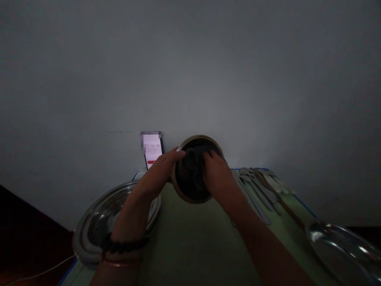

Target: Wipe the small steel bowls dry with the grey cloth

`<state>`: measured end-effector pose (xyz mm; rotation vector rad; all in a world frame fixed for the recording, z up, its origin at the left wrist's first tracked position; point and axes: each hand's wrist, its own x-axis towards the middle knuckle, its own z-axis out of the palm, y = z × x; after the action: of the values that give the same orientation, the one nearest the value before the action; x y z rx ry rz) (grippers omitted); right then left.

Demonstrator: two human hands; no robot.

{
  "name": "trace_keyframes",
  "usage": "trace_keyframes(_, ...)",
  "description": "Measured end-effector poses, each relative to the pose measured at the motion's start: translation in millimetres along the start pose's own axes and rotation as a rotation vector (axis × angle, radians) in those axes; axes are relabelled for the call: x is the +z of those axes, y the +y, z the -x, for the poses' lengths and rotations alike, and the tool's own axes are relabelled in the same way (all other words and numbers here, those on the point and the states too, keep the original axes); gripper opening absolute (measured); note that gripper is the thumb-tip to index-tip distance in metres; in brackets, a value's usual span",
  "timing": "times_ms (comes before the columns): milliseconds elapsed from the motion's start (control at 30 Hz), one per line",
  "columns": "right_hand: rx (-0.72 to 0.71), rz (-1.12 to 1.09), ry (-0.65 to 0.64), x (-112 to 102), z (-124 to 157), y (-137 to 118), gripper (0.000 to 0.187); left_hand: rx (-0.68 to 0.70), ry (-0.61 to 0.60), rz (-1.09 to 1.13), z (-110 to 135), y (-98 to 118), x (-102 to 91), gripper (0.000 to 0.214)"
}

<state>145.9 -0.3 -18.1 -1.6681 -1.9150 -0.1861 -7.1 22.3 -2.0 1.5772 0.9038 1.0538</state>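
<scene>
In the middle, a round pot or bowl (197,137) with a tan rim and a dark inside is tipped so that its opening faces me. My left hand (160,169) grips its left rim, with the thumb over the edge. Inside the opening, my right hand (216,172) has its fingers closed on a bunched dark grey cloth (195,157) that lies against the inner wall. Dim light hides most of the inside and the vessel's outer base.
A shiny metal basin (86,222) stands at the left on the green tabletop (190,246). A lit phone (152,147) leans on the wall behind. Several metal spoons and other utensils (258,188) lie at the right, near a shiny metal dish (342,244).
</scene>
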Motion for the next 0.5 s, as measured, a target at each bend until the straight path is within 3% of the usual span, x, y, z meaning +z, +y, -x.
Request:
trace_keyframes(100, 0.014, -0.154, 0.165, 13, -2, -3, 0.033, -0.115, 0.011, 0.057, -1, -4, 2.8, 0.045)
trace_keyframes(200, -0.058, -0.367, 0.163, 25, 1, -10, 0.035, -0.092, 0.0, 0.06, -4, -8, 6.0, 0.044)
trace_keyframes(400, -0.241, -0.69, -0.211, 17, 4, -13, 0.047, -0.056, 0.229, 0.067, -6, -3, 8.2, 0.042)
trace_keyframes(500, -0.368, -0.627, -0.394, 5, 5, -4, 0.041, 0.003, 0.226, 0.038, -4, 3, 5.2, 0.042)
